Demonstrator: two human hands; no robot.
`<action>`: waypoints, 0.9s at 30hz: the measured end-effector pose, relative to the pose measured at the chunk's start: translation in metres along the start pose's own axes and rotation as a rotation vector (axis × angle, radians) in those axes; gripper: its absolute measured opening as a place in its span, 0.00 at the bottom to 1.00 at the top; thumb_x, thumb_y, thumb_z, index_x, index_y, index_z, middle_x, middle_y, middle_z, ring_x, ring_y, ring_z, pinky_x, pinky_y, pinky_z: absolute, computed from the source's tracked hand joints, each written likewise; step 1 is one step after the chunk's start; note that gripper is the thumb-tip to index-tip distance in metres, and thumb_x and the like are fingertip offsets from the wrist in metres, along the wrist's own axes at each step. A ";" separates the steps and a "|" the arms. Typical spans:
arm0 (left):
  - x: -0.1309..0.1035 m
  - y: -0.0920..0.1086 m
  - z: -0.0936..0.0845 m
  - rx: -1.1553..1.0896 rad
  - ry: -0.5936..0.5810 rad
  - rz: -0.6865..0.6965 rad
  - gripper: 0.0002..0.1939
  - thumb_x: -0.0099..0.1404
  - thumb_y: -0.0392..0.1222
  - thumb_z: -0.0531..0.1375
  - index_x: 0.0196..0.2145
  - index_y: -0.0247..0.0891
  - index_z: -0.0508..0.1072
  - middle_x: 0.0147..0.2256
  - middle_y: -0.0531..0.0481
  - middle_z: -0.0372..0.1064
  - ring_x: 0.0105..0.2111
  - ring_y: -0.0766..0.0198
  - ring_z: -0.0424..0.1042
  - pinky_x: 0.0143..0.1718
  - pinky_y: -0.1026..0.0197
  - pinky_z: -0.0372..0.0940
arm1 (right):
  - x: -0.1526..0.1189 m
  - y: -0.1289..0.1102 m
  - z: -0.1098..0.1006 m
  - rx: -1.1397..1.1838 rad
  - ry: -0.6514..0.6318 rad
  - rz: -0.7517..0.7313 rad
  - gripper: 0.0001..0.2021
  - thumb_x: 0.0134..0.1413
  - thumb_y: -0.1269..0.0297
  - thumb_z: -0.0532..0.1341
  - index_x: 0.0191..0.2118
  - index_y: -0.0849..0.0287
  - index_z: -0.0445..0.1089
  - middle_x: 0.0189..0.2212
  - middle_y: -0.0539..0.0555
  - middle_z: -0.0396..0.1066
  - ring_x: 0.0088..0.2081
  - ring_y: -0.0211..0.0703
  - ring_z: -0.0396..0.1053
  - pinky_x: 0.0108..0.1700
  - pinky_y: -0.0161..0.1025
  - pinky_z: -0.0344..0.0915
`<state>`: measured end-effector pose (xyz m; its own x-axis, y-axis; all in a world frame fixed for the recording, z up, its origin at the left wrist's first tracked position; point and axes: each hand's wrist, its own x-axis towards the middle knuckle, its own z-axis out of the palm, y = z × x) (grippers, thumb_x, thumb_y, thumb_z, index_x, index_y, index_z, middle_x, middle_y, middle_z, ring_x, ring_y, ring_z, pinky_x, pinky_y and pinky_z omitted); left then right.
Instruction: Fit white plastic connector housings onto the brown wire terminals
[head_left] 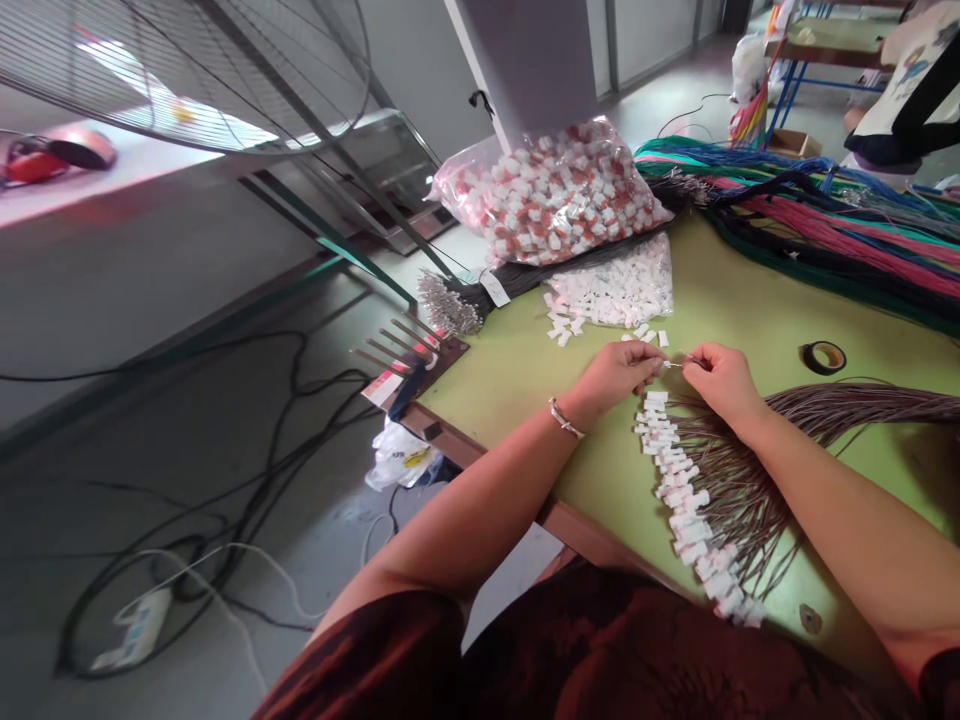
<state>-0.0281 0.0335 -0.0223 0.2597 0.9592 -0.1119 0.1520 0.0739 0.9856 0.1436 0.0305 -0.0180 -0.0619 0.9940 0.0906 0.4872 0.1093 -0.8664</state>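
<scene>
Over the green tabletop (510, 385), my left hand (621, 375) pinches a small white connector (665, 365). My right hand (720, 378) is closed on a thin wire (677, 365) whose end meets the connector between my fingertips. Just below my hands, a slanting row of white connectors (679, 490) lies on the table, joined to a bundle of brown wires (817, 410) that runs off to the right. Loose white connectors (562, 330) and a clear bag of white connectors (619, 285) lie beyond my left hand.
A large bag of white and red pieces (562, 195) rests behind. Coloured wire bundles (817, 225) cover the back right. A tape roll (823, 357) lies right of my hands. Metal prongs (394, 350) stand at the left corner. A fan guard (187, 70) hangs upper left. A person (911, 90) is at upper right.
</scene>
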 end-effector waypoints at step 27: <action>0.000 -0.007 0.018 0.061 0.078 0.118 0.03 0.54 0.34 0.60 0.26 0.32 0.74 0.21 0.53 0.67 0.22 0.72 0.62 0.24 0.68 0.58 | 0.002 0.000 -0.002 -0.090 -0.102 -0.033 0.06 0.37 0.63 0.56 0.19 0.60 0.64 0.14 0.46 0.60 0.18 0.33 0.53 0.22 0.33 0.50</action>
<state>-0.0123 0.0277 -0.0316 0.2042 0.9788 0.0164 0.1829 -0.0546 0.9816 0.1449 0.0322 -0.0169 -0.1650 0.9842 0.0635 0.5590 0.1464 -0.8162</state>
